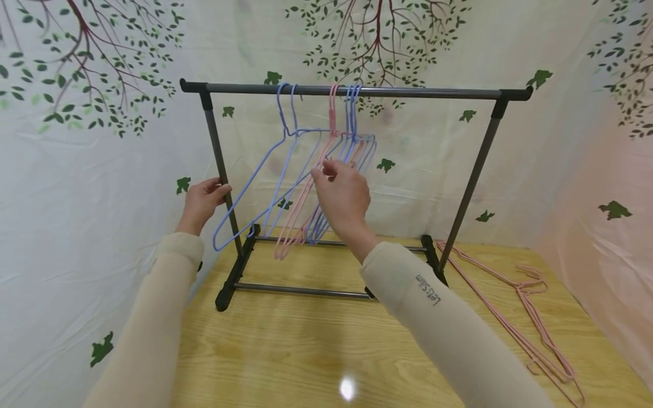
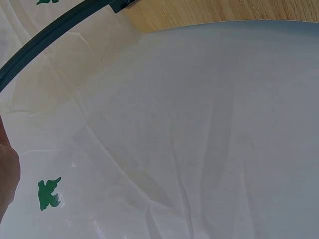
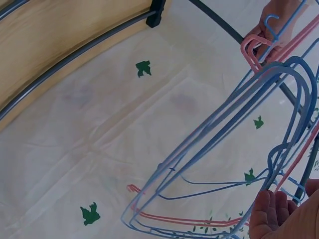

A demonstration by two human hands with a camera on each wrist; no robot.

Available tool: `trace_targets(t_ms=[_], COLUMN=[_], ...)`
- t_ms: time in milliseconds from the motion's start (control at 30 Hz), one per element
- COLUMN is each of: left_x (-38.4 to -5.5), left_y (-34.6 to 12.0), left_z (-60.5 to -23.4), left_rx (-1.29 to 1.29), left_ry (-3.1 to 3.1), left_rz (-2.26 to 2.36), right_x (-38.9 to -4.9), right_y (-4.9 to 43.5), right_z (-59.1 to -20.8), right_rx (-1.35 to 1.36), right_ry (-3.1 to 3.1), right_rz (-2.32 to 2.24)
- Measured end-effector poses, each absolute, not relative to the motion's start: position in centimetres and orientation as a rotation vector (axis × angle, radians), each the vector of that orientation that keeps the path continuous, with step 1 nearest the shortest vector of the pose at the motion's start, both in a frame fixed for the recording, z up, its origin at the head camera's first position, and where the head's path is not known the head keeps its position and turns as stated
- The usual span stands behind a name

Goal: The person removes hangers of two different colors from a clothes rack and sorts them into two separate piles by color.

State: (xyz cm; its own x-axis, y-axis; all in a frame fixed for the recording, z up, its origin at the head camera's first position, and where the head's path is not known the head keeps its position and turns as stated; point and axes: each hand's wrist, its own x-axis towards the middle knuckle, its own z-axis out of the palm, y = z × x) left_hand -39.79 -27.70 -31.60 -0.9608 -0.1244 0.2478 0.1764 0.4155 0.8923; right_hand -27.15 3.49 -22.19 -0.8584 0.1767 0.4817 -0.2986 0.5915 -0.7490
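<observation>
My left hand (image 1: 201, 201) holds the left post (image 1: 216, 141) of a dark clothes rack, thumb in front of the post. From the rack's top bar hang blue hangers (image 1: 253, 175) on the left, pink hangers (image 1: 332, 122) in the middle and a close bunch of blue hangers (image 1: 353, 113) beside them. My right hand (image 1: 344, 198) is in front of the pink and blue ones, fingers loosely bent. In the right wrist view its fingertips (image 3: 266, 199) lie right at the blue wires, with a gap between thumb and fingers. Only an edge of my left hand shows in the left wrist view.
More pink hangers (image 1: 528, 300) lie on the wood-grain surface (image 1: 285, 351) at the right, close to the rack's right foot (image 1: 433, 258). Lower crossbars (image 1: 306, 292) join the feet. A white cloth (image 1: 428, 181) printed with leaves hangs behind.
</observation>
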Motion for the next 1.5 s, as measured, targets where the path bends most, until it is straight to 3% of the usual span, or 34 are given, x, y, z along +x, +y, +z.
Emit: trace_targets(t_ms=[1033, 1500], left_x=[-39.4, -39.4], left_y=[-27.5, -27.6], left_z=[-31.7, -31.7], left_rx=[-0.081, -0.091], left_ry=[-2.361, -2.339], left_rz=[-1.574, -1.571], right_x=[-28.1, -27.3], right_y=[1.9, 4.4], right_z=[-23.2, -23.1], right_rx=[-0.01, -0.013], right_ry=[-2.431, -2.407], right_rz=[1.204, 1.326])
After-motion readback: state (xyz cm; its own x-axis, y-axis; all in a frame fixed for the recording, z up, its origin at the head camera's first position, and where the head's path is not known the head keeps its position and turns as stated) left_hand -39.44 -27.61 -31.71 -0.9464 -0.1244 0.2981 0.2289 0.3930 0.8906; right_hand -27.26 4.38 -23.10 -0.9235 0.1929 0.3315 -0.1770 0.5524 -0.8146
